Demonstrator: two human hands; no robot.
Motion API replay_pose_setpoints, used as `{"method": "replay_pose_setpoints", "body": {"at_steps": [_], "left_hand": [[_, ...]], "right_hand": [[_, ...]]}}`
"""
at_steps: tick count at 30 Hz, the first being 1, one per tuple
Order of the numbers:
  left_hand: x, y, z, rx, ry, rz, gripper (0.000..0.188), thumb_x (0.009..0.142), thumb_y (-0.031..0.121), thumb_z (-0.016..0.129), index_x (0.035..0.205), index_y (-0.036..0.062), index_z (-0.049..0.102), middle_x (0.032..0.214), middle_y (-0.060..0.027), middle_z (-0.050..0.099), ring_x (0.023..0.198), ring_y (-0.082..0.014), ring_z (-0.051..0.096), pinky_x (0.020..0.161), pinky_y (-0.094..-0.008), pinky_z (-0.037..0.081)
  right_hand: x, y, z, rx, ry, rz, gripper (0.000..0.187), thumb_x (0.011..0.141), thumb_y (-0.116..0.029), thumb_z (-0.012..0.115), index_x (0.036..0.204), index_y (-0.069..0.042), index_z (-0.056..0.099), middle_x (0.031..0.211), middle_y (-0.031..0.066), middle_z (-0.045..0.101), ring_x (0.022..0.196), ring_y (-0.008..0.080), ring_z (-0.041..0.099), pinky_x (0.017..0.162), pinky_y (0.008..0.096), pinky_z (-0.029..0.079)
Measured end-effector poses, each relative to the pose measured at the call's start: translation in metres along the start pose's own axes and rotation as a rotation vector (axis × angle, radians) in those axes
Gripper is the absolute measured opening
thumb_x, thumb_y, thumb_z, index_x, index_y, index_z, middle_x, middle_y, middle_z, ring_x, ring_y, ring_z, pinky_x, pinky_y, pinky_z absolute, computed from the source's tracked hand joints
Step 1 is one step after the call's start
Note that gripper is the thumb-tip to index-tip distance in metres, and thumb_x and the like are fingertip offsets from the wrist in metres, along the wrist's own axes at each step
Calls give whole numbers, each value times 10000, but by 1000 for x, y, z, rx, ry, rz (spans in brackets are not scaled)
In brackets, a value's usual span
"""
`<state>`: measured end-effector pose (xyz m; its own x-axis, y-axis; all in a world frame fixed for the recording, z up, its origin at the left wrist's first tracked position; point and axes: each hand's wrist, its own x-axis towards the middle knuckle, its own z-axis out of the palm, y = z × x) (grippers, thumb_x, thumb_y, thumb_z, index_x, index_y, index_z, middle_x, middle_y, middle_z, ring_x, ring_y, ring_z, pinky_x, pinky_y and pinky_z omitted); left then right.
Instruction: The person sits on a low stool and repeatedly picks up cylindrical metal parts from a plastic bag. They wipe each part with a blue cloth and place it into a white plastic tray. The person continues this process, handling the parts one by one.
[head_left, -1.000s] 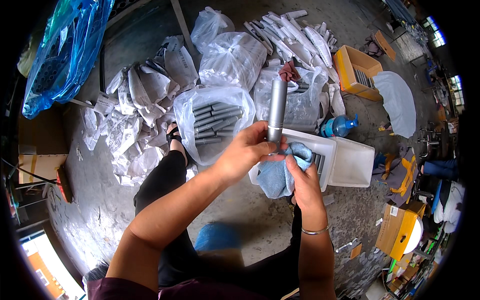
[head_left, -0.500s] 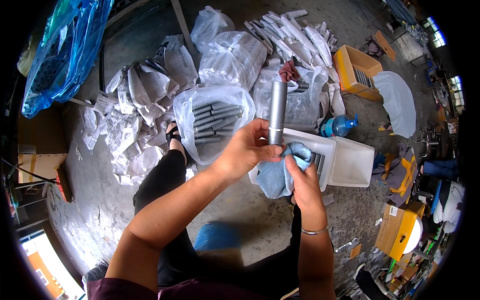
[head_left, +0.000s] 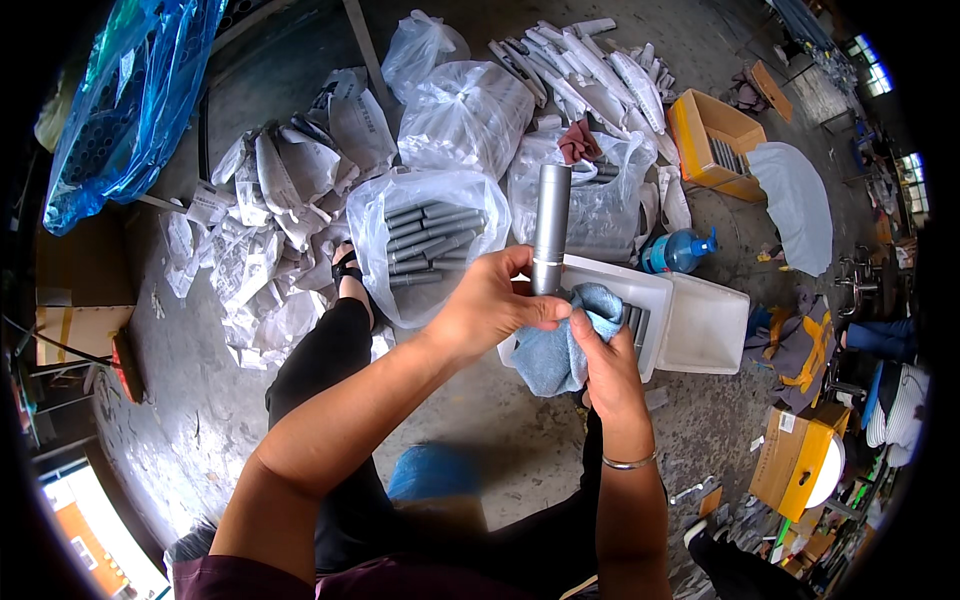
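Observation:
A grey metal tube [head_left: 551, 220] stands nearly upright in front of me, its lower end between the fingers of my left hand [head_left: 490, 305]. A blue-grey cloth [head_left: 548, 358] is bunched in my right hand [head_left: 613, 372], whose thumb lies on top of it. The cloth lies just below the tube's lower end; whether they touch I cannot tell. Beneath my hands, partly hidden by them, is a white plastic tub [head_left: 652, 290] with several grey tubes [head_left: 634, 325] in it. To the left, an open clear plastic bag [head_left: 368, 215] holds more grey tubes [head_left: 430, 238].
Crumpled paper [head_left: 270, 220] covers the floor at left. A tied plastic bag [head_left: 465, 115] and rolled paper [head_left: 590, 70] lie farther off. At right are a white lid-like tray [head_left: 705, 325], a blue bottle [head_left: 675, 252], and a cardboard box [head_left: 690, 120]. Another person's leg [head_left: 730, 565] shows at lower right.
My left hand has shifted the tube slightly left and down. The cloth and right hand have barely moved. The other person's leg at lower right has moved a little to the left.

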<state>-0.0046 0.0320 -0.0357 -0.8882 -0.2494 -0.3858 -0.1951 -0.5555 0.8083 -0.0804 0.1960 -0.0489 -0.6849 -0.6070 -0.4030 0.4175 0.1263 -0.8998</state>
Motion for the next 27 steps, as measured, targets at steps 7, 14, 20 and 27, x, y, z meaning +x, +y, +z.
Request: {"method": "replay_pose_setpoints", "body": {"at_steps": [7, 14, 20, 27], "left_hand": [[1, -1, -1, 39, 4, 22, 413, 695, 9, 790, 1059, -1, 595, 903, -39, 633, 790, -113, 619, 699, -248, 531], [0, 0, -3, 79, -15, 29, 431, 715, 51, 794, 1057, -42, 548, 915, -70, 575, 780, -125, 582, 654, -254, 543], [-2, -1, 2, 91, -25, -20, 463, 769, 102, 764, 1115, -19, 480, 796, -49, 576, 632, -115, 586, 534, -234, 519], [-11, 8, 20, 416, -39, -84, 427, 799, 156, 729, 1101, -11, 477, 644, -71, 559, 555, -121, 583, 465, -267, 471]], "right_hand": [[1, 1, 0, -7, 3, -5, 240, 889, -227, 654, 1026, -35, 616, 912, -32, 584, 850, 55, 497, 763, 232, 411], [3, 5, -2, 4, 15, -23, 286, 896, -207, 642, 1113, -34, 573, 1002, -14, 568, 914, 71, 498, 816, 245, 409], [14, 0, -6, 129, 210, -202, 293, 917, -176, 601, 1154, -12, 545, 1111, 31, 565, 1003, 106, 520, 875, 277, 415], [14, -17, 4, -196, 394, -640, 238, 885, -86, 624, 1086, 26, 563, 1122, 73, 564, 949, 145, 548, 840, 279, 432]]}}
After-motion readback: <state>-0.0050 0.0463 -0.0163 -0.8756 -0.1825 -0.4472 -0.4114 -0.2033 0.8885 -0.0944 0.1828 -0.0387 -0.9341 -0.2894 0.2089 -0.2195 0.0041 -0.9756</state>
